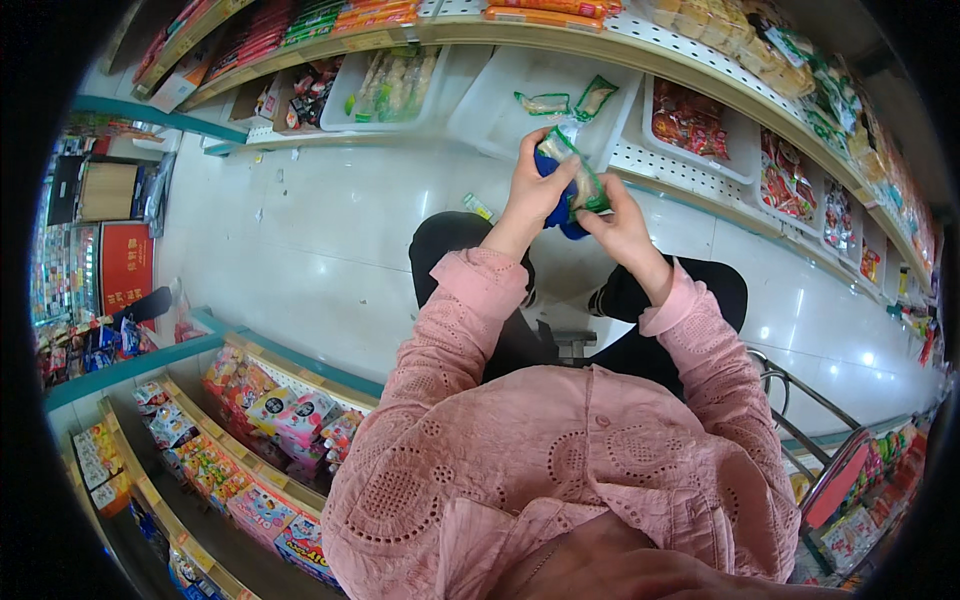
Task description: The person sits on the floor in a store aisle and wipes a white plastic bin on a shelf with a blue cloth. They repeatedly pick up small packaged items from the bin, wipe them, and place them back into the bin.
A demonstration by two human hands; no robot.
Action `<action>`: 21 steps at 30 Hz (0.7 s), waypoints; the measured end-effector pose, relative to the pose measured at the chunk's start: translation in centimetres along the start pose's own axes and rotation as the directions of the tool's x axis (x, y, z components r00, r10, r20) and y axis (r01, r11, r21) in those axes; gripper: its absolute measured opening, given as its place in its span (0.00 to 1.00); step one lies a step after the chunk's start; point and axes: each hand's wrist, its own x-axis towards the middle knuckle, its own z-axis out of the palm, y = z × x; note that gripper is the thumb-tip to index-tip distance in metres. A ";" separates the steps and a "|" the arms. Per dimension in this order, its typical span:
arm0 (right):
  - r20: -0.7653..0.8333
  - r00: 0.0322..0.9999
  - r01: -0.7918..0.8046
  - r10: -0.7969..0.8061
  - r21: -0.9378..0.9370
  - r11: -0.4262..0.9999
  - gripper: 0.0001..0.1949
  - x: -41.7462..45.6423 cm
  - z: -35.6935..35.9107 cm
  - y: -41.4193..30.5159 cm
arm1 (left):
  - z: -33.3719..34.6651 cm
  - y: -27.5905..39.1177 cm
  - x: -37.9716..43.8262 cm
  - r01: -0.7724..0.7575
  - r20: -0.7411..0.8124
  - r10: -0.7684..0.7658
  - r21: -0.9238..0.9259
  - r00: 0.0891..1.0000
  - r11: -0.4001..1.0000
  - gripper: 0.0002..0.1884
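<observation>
My left hand (pixel 538 184) grips a blue cloth (pixel 556 215) together with a green-edged, clear snack packet (pixel 585 180). The fingers of my right hand (pixel 615 217) pinch the lower right end of that packet. Beyond my hands, a white plastic bin (pixel 487 97) sits tilted on the low shelf. Two similar green-edged packets (pixel 598 97) lie inside it, one of them flatter and further left. Part of the cloth hangs below the packet, between my hands.
Further bins stand along the shelf, one with pale packets (pixel 397 82), another with red packets (pixel 690 124). The perforated shelf edge (pixel 675 172) runs beside them. A small green-and-white packet (pixel 478 206) lies on the tiled floor near my knee. A metal-framed stool or chair (pixel 817 397) is at right.
</observation>
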 end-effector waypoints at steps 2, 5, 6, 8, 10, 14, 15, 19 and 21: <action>-0.007 1.000 0.024 -0.026 -0.186 0.982 0.15 -0.3 -0.3 0.4 | 0.1 -1.0 -0.6 0.023 0.014 -0.025 0.161 1.000 0.987 0.28; 0.017 0.998 0.060 -0.057 -0.197 0.979 0.16 -0.9 -0.4 3.0 | 0.6 -0.8 -0.8 0.096 -0.008 -0.096 0.152 0.995 0.984 0.25; 0.024 0.999 0.042 -0.039 -0.154 0.987 0.16 -1.3 -0.2 3.1 | 0.2 -0.7 -0.5 0.113 -0.022 -0.111 0.086 0.994 0.990 0.25; 0.040 0.999 -0.023 0.026 -0.089 0.996 0.15 -1.7 -0.6 3.3 | -0.4 -0.4 0.2 0.065 -0.096 -0.067 -0.022 0.993 0.998 0.25; 0.055 0.991 -0.119 0.122 -0.050 0.992 0.14 -1.8 -1.5 1.8 | -0.1 0.6 0.0 0.120 -0.061 -0.124 -0.076 0.990 0.990 0.26; -0.062 0.988 -0.141 0.144 0.051 0.989 0.13 -1.3 -1.7 2.4 | -1.3 0.2 0.9 0.124 -0.149 -0.166 -0.254 0.975 0.959 0.21; -0.084 0.980 -0.174 0.183 0.100 0.980 0.13 -1.3 -1.9 2.8 | -2.2 0.0 1.3 0.091 -0.202 -0.164 -0.326 0.966 0.941 0.19; -0.104 0.981 -0.150 0.165 0.139 0.979 0.12 -1.1 -3.0 2.7 | -2.4 1.6 1.4 0.289 0.094 -0.278 -0.466 0.956 0.836 0.28; -0.079 0.995 -0.072 0.067 -0.055 0.996 0.11 -0.6 -2.7 2.4 | -1.7 0.9 0.9 0.374 0.271 -0.289 -0.351 0.918 0.859 0.34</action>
